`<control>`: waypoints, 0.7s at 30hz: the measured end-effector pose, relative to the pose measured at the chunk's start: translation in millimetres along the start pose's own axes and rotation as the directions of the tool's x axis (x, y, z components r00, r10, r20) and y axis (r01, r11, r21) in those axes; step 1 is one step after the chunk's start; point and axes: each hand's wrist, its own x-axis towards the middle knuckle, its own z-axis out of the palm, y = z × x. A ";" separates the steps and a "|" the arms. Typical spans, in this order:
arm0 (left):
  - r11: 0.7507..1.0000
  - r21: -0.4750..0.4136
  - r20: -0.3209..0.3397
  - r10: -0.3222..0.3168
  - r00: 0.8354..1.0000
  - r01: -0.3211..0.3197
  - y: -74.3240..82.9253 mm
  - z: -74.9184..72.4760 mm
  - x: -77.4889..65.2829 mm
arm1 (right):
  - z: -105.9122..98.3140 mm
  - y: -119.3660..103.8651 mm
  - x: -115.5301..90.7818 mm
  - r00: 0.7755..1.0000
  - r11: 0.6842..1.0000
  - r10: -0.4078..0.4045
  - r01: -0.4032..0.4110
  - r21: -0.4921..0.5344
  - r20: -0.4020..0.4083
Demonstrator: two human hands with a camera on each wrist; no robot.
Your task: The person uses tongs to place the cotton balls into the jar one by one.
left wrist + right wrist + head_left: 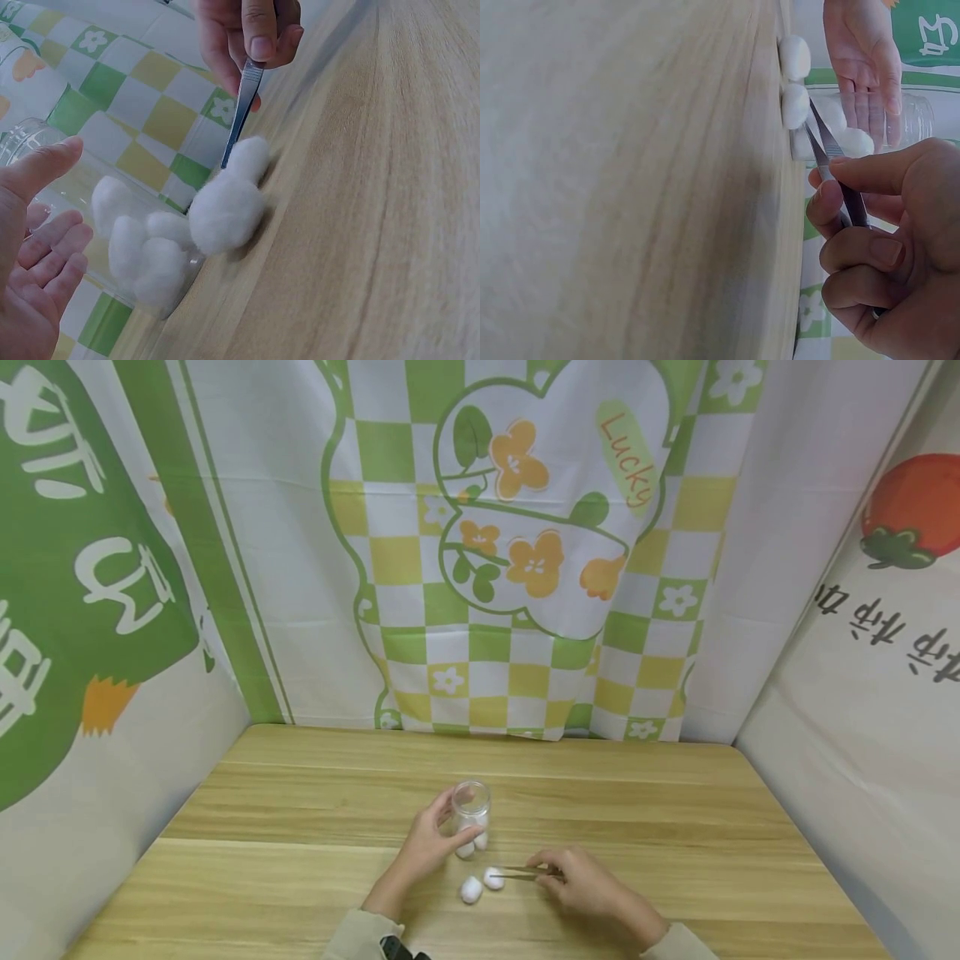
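"Why does the left hand [429, 842] wrap the glass jar [472, 811], lower centre of the frame?"

"Probably to steady it upright: thumb on the near side, fingers behind, cotton balls [482, 840] inside."

"And the right hand [581, 878], lower right of centre?"

"Its fingers pinch the tweezers [244, 97] well behind the tips, likely for fine control. The tips meet one loose cotton ball [492, 883], just beside another [471, 890]; whether they squeeze it, I can't tell."

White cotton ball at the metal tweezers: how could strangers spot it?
On the pale wooden table, find the clear cylindrical jar in the left hand. Below it in the head view lie two loose white cotton balls. Pick the rightmost ball: only it lies at the tips of the metal tweezers.
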 end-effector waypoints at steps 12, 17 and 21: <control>0.999 -0.026 0.008 0.024 1.000 -0.024 -0.4 0.4 -0.4 | 3.8 -0.3 -0.1 1.000 1.000 0.011 -0.011 -0.027 0.003; 0.999 -0.027 0.003 0.024 1.000 -0.024 0.0 0.2 -0.3 | 3.5 -0.9 -0.4 1.000 1.000 0.019 -0.019 -0.004 0.017; 0.999 -0.032 0.004 0.025 1.000 -0.025 0.0 0.2 -0.2 | 4.8 -0.9 0.8 0.999 0.999 0.051 -0.051 0.005 0.020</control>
